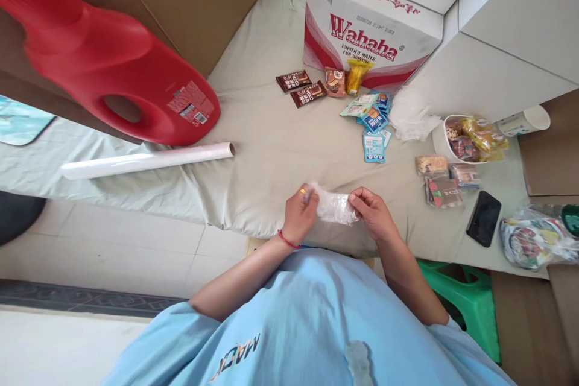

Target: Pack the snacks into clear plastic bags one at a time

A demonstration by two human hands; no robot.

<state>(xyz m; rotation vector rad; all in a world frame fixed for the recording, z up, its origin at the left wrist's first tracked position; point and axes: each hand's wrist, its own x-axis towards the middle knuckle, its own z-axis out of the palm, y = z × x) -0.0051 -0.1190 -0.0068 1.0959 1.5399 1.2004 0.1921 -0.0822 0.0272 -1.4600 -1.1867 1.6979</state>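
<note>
A small clear plastic bag is stretched between my two hands, just above the front edge of the cloth-covered table. My left hand, with a ring and a red bracelet, is closed on its left end. Thumb and fingers of my right hand pinch the right end. Whether anything lies inside the bag cannot be made out. Beyond my hands are blue snack packets, brown cocoa packets and a pile of clear plastic bags.
A Wahaha carton stands at the back. On the left are a red jug and a white plastic-film roll. To the right sit a white bowl of snacks, wrapped snacks, a phone and a paper cup.
</note>
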